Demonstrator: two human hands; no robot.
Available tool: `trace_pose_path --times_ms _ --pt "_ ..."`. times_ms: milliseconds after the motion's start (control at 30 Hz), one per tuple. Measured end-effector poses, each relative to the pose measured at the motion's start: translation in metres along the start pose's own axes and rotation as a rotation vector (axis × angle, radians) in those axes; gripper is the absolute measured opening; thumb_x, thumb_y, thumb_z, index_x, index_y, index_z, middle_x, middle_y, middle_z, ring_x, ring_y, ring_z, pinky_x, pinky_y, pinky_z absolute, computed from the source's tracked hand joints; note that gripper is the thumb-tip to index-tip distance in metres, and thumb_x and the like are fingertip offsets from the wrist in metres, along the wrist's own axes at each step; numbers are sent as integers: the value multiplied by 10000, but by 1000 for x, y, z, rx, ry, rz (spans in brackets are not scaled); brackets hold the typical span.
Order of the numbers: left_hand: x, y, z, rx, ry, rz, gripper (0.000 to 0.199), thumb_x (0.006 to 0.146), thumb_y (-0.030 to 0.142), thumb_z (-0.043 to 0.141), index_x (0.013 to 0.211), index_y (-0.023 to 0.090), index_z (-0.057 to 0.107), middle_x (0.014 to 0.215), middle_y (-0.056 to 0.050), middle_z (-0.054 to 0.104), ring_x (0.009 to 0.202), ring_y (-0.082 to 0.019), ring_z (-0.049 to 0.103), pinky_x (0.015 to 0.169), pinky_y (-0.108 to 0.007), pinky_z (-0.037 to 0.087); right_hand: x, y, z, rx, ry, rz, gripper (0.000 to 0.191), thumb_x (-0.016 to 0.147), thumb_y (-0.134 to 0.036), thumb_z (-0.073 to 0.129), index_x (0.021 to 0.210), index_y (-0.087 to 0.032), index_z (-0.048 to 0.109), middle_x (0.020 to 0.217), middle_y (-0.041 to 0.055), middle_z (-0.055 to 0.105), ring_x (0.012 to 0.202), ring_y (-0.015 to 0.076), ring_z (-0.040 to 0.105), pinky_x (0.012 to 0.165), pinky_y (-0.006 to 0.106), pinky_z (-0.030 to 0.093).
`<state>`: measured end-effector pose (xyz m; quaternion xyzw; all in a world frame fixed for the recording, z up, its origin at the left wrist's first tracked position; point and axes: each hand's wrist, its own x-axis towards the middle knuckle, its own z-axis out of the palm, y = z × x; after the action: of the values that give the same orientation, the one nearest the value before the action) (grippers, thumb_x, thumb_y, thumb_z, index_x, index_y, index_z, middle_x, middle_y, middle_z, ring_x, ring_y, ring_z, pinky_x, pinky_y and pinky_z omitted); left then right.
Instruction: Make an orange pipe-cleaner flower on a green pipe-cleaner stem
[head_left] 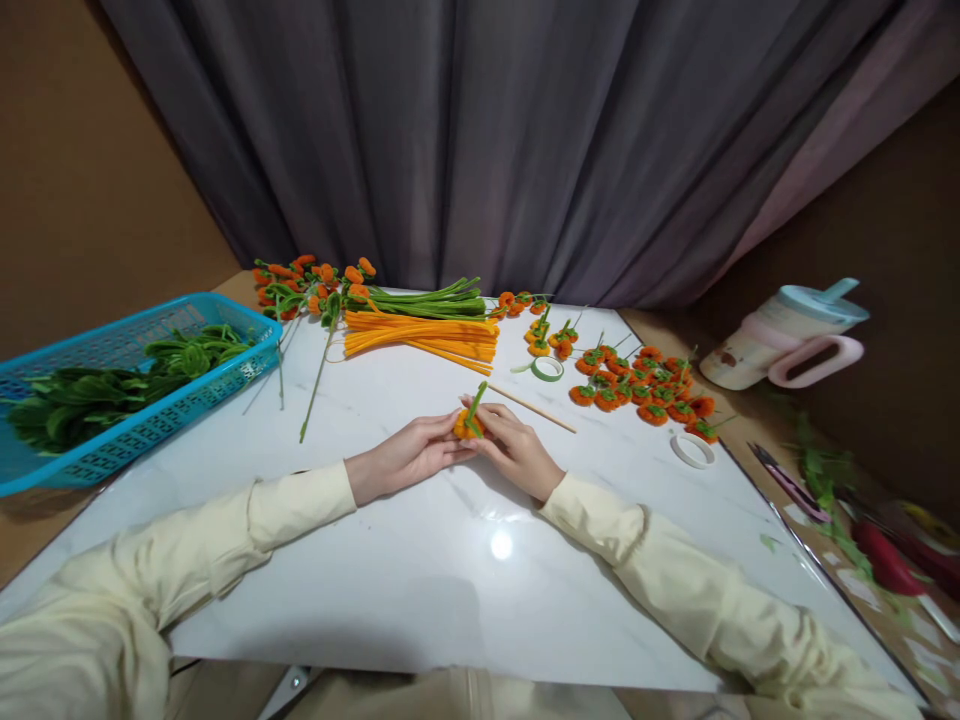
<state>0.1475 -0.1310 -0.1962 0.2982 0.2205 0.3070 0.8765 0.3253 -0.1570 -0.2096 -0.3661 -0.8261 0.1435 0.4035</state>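
Note:
Near the middle of the white table, my left hand [416, 455] and my right hand [517, 448] hold one small yellow-orange fuzzy piece [466, 427] between their fingertips. A green fuzzy stem [477, 400] sticks up from it, and a shorter green end lies against its side. My left fingers are closed on its left side, my right fingers on its right; parts of the piece are hidden by them. Just beyond my right hand lies a thin wooden stick [534, 408]. Orange pipe cleaners [420, 338] and green ones [435, 302] lie in bundles farther back.
A blue basket [161, 405] of green leaves stands left. Orange pieces with green tops [645, 385] cover the right back, beside a green tape roll [547, 369] and white roll [692, 451]. A tumbler [780, 335], pink-handled cutter [791, 484] and red-handled tool [889, 560] are at right.

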Motion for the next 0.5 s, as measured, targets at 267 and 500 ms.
trace_pose_path --times_ms 267,500 --pt "2 6 -3 -33 11 -61 247 935 186 412 975 88 636 886 -106 641 765 -130 604 721 -233 496 4 -10 -4 41 164 17 255 850 -244 567 1095 -190 613 1025 105 660 927 196 600 798 332 521" --pt "0 7 4 34 35 -109 291 929 317 433 852 96 606 702 -52 568 578 -102 510 573 -211 456 3 -22 -17 -178 381 -74 158 809 -163 539 951 -179 607 857 91 627 824 215 568 742 401 481"
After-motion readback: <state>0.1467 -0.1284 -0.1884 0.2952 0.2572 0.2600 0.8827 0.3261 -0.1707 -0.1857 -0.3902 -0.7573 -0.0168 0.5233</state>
